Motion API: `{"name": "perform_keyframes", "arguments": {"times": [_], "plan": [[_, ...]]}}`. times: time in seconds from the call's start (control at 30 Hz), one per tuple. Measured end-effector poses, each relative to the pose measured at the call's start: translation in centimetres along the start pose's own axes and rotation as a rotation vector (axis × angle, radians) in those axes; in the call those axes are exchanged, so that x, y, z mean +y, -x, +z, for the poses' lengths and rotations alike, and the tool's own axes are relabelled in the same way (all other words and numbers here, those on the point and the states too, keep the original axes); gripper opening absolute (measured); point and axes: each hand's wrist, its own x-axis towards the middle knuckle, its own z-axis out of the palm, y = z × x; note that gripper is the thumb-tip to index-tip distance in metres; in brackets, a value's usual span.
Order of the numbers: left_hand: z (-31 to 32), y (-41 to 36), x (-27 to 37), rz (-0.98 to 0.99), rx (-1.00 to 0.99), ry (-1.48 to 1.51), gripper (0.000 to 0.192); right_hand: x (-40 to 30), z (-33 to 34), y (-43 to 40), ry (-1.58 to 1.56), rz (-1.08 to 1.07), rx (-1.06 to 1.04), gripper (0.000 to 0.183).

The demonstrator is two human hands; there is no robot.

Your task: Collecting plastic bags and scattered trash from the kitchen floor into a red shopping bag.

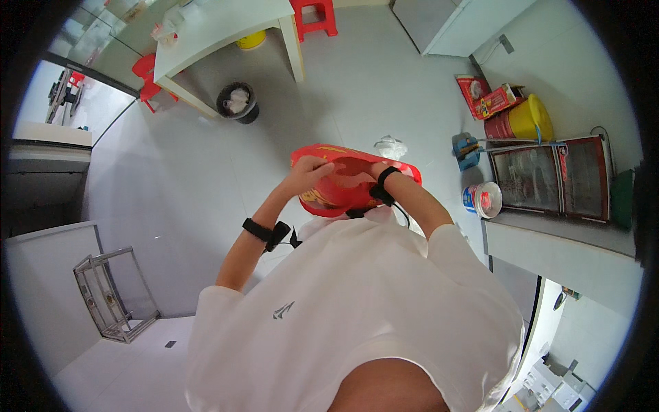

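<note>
A red bag (332,198) with yellow print is held in front of my body, its mouth facing up. On the left side of its rim, my left hand (309,175) grips the bag with the thumb toward the opening. My right hand (375,169) reaches into the mouth of the bag; its fingers are hidden inside, so I cannot tell what they hold. Both wrists wear black straps with small devices. Just beyond the bag, a crumpled clear plastic bag (391,148) shows near the floor.
Ahead stand a white table (221,31), a black trash bin (238,103) and a red stool (315,20). To the right are a white bucket (486,200), a yellow bucket (533,118), a mop (467,153) and a glass-door cabinet (530,177). A metal rack (116,293) stands left.
</note>
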Motion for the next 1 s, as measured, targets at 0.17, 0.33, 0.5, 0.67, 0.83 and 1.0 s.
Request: {"name": "perform_keyframes", "arguments": {"times": [0.17,0.33,0.5,0.67,0.83,1.0], "plan": [[-0.3,-0.7,-3.4,-0.089,0.007,-0.026,0.034,0.8,0.5,0.6,-0.006,0.031,0.001,0.031],[0.0,-2.0,-9.2,-0.157,0.155,-0.187,0.036,2.9,1.7,1.4,-0.047,0.077,-0.042,0.035],[0.1,-0.4,-16.8,-0.193,0.13,-0.585,0.037,3.8,0.6,6.8,0.085,0.276,-0.073,0.037],[0.2,6.4,-25.3,-0.354,0.303,-0.613,0.046,9.8,4.2,11.5,-0.046,0.429,0.138,0.035],[0.4,11.4,-27.6,-0.667,0.23,-0.565,0.05,15.4,6.8,20.1,0.28,0.385,0.032,0.03],[1.2,13.1,-29.2,-0.734,0.334,-0.562,0.054,15.8,8.5,23.1,-0.034,0.732,0.005,0.029]]}}
